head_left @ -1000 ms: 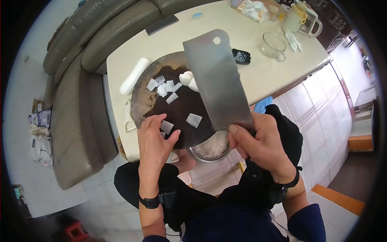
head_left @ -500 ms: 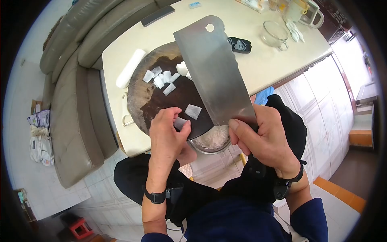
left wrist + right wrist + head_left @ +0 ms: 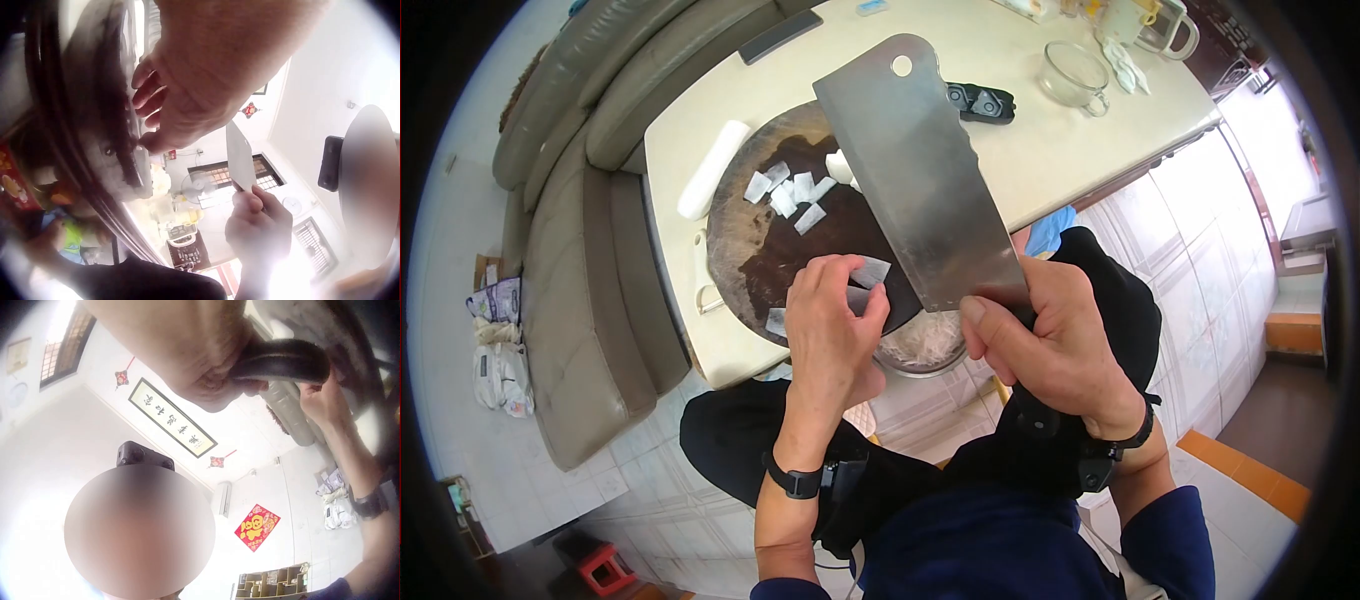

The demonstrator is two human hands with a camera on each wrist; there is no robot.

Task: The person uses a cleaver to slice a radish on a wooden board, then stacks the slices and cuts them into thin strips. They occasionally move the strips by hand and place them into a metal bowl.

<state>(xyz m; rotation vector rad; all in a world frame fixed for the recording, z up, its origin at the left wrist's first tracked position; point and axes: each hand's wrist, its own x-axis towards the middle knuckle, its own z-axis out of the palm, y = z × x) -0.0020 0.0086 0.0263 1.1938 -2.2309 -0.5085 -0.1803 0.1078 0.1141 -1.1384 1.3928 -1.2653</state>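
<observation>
My left hand (image 3: 825, 325) is low over the near part of the round dark chopping board (image 3: 735, 215), its thumb and fingers pinching a white slice (image 3: 858, 298). Against the fingertips lies another slice (image 3: 874, 271); one more (image 3: 776, 320) is left of the hand. Several white pieces (image 3: 783, 198) are grouped farther up the board, near a larger white chunk (image 3: 837, 165) partly behind the blade. My right hand (image 3: 1050, 345) grips the cleaver (image 3: 930, 180), raised with its broad blade over the board's right side. The left wrist view also shows the cleaver (image 3: 239, 156) in the right hand (image 3: 257, 225).
Under the board's near edge is a metal bowl (image 3: 920, 345) of white shreds. A long white piece (image 3: 713, 170) and a peeler (image 3: 702, 275) lie left of the board. Beyond are a black object (image 3: 983, 103), a glass cup (image 3: 1075, 75) and a dark flat item (image 3: 780, 37).
My left hand has moved right across the board, bringing a slice against the separate one and leaving another behind on the left. The right hand still holds the cleaver raised.
</observation>
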